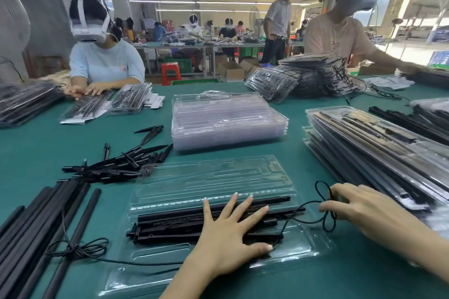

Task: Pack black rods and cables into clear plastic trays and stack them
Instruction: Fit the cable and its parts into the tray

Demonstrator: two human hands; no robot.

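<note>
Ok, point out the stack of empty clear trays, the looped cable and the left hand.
stack of empty clear trays (pixel 228 121), head view, top tray's surface.
looped cable (pixel 328 222), head view, lower loop.
left hand (pixel 233 233), head view, back of hand.

Green table (pixel 36 150) under clear trays (pixel 228 124), black rods (pixel 43 221), cables (pixel 80 249)

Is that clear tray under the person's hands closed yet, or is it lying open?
Open. The clear tray lies unfolded, its empty lid half flat on the table beyond the black rods that the left hand presses down.
</note>
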